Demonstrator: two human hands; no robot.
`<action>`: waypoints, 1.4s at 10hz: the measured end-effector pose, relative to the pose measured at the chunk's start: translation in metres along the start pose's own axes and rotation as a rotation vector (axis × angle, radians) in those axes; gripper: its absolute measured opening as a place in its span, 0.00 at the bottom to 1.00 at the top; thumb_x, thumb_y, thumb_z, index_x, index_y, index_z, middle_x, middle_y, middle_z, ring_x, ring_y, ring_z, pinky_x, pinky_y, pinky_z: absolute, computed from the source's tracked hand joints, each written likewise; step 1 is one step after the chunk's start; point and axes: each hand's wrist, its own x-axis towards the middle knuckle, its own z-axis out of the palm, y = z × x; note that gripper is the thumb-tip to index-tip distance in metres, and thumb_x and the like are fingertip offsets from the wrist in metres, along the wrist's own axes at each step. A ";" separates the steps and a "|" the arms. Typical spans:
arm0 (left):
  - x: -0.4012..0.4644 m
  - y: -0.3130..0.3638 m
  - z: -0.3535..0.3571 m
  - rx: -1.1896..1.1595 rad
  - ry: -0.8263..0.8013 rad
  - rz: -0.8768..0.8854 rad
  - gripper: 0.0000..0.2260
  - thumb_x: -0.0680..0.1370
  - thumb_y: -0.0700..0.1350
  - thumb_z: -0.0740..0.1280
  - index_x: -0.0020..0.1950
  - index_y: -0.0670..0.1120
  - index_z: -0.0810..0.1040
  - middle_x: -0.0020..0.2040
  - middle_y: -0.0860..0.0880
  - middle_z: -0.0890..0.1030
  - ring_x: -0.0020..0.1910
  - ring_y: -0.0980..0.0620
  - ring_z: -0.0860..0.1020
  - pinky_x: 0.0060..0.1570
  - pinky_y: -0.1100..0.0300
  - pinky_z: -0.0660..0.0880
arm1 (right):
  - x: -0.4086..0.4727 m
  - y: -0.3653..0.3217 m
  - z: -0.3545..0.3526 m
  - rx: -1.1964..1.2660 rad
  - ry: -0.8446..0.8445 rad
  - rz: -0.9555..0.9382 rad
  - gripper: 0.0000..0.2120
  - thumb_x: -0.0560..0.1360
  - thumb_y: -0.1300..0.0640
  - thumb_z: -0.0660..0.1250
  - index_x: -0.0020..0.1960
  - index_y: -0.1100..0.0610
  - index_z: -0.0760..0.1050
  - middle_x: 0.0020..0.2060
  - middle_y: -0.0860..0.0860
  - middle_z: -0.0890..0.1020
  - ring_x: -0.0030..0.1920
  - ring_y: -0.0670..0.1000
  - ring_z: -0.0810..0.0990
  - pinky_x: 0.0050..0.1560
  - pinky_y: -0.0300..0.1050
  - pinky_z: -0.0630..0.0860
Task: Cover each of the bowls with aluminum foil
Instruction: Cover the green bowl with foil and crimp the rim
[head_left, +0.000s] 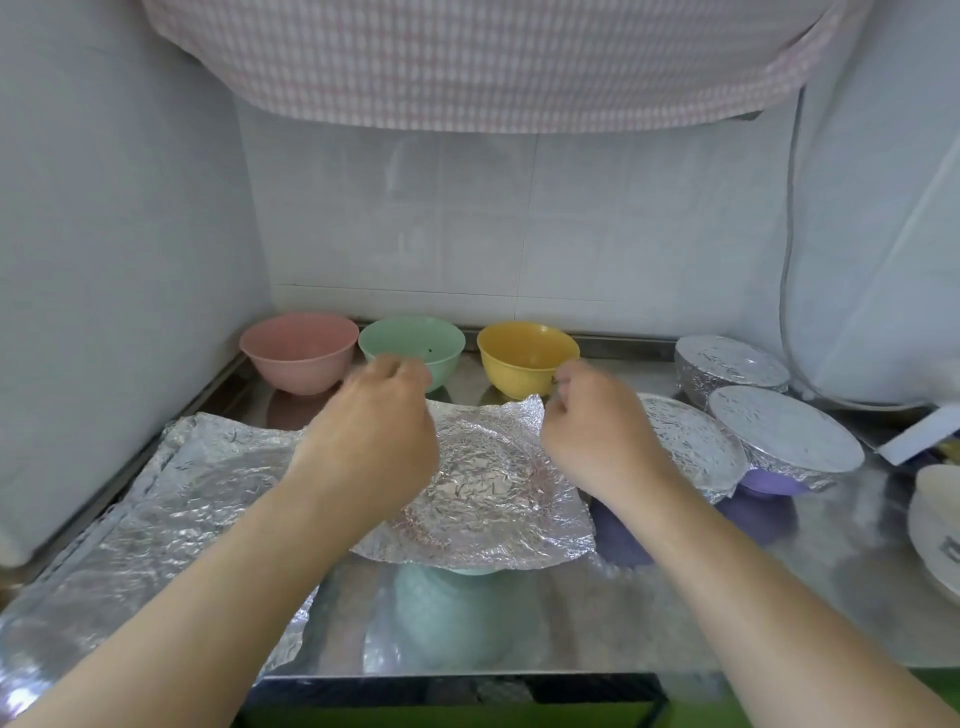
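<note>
A: How far along is the covering?

B: Three foil-wrapped bowls (727, 366) are sitting right of the crinkled foil sheet (488, 493), which is draping loose over a pale teal bowl (470, 571).

A: And the hands?

B: The left hand (371, 431) and right hand (597, 431) are curling at its far edge, probably pinching it; motion blur is hiding contact.

A: What's remaining?

B: The pink bowl (298, 351), green bowl (410, 345) and yellow bowl (524, 356) behind the sheet are standing uncovered.

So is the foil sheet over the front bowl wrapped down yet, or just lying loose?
Loose. The foil sheet lies spread over the teal bowl, its edges and corners sticking out flat, not folded under the rim.
</note>
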 end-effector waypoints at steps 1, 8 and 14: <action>0.012 0.014 0.025 0.070 -0.365 0.006 0.05 0.78 0.40 0.61 0.54 0.44 0.70 0.60 0.44 0.74 0.61 0.40 0.74 0.59 0.45 0.75 | -0.004 -0.025 0.004 -0.005 -0.140 -0.051 0.09 0.80 0.63 0.61 0.58 0.58 0.77 0.48 0.55 0.80 0.47 0.58 0.80 0.45 0.54 0.79; -0.008 -0.007 0.080 -0.004 -0.172 0.038 0.37 0.76 0.60 0.38 0.80 0.47 0.65 0.77 0.49 0.70 0.77 0.49 0.66 0.76 0.51 0.62 | -0.007 -0.012 0.063 -0.046 -0.315 -0.152 0.17 0.87 0.56 0.53 0.71 0.55 0.73 0.69 0.54 0.77 0.69 0.58 0.75 0.66 0.55 0.72; 0.004 -0.016 0.085 0.061 -0.280 0.063 0.21 0.79 0.48 0.44 0.52 0.45 0.75 0.57 0.43 0.76 0.57 0.38 0.76 0.54 0.46 0.74 | -0.029 -0.002 0.080 -0.216 -0.141 -0.167 0.22 0.77 0.60 0.45 0.45 0.64 0.78 0.46 0.61 0.78 0.50 0.64 0.77 0.45 0.59 0.77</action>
